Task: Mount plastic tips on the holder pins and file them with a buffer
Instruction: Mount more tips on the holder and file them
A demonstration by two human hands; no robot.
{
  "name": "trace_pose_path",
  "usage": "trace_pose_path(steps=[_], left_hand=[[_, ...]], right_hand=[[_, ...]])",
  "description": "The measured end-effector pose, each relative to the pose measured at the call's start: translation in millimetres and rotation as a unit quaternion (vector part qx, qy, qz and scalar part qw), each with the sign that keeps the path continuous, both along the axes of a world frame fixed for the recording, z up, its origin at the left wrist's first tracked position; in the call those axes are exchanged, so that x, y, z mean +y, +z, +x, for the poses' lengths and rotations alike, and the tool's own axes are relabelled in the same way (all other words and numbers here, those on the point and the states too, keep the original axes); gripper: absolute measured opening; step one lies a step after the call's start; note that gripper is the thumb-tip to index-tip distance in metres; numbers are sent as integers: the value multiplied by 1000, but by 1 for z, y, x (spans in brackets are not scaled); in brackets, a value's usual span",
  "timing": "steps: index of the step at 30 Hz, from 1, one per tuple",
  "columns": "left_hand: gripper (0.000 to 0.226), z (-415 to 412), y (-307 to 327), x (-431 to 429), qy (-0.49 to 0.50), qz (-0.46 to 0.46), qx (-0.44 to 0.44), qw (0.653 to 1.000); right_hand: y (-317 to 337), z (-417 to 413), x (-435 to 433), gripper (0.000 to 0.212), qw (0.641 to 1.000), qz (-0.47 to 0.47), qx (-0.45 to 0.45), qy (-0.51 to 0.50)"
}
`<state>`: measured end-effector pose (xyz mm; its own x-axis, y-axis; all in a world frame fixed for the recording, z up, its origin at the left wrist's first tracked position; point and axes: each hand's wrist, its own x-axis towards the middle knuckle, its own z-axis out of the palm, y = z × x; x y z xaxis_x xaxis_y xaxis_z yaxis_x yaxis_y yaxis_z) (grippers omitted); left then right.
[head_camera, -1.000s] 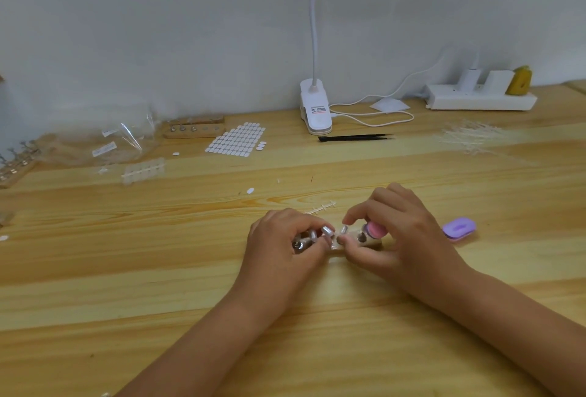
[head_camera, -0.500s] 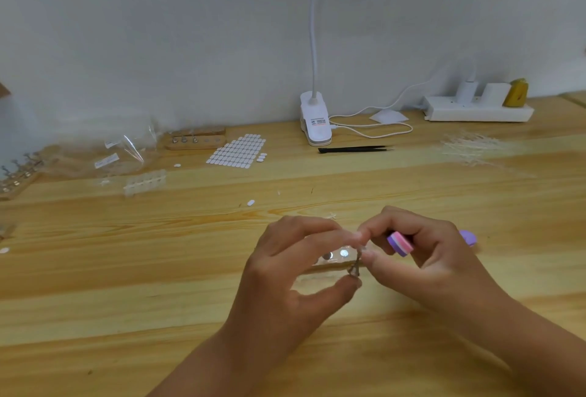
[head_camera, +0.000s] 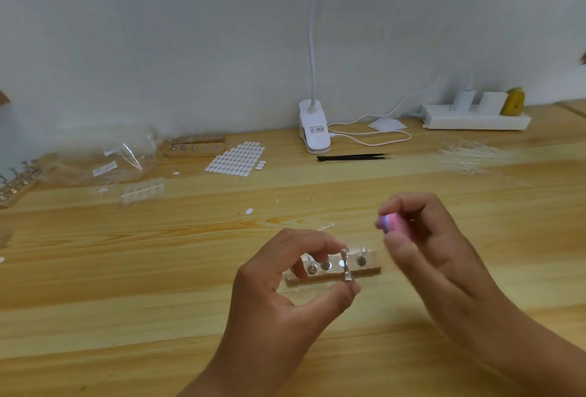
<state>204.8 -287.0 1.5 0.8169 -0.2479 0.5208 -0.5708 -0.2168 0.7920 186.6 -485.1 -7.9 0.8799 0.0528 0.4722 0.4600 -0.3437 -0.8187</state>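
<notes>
Metal holder pin [head_camera: 346, 265], seemingly tipped with clear plastic, is pinched in the left hand [head_camera: 285, 295] just this side of the pale wooden block [head_camera: 317, 279]. The right hand [head_camera: 421, 244] grips the pink-and-purple buffer [head_camera: 390, 222], not touching the pin. Filing looks barely begun.

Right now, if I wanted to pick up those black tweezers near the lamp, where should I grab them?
Probably the thicker left half of the black tweezers, pinched across their narrow width from above, on the near side. They lie flat with pointed tips to the right, and the lamp clamp crowds the far side of that blunt end.
</notes>
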Motion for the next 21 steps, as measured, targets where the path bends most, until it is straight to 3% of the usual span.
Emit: trace_pose_path(steps=[5, 11, 16, 21], left_hand=[[30, -1, 0, -2, -40, -31, 33, 998], [32, -1, 0, 2, -66, -57, 63, 994], [32, -1, 1, 1, -75, -67, 75, 992], [32, -1, 2, 1, -74, -74, 79, 991]], right_hand=[[2, -6, 12, 28, 988, -66, -138, 32], [7, 3, 1, 34, 983, -97, -147, -47], [3, -6, 9, 26, 971, -108, -212, -35], [4, -2, 5, 29, 971, -112, -194, -85]])
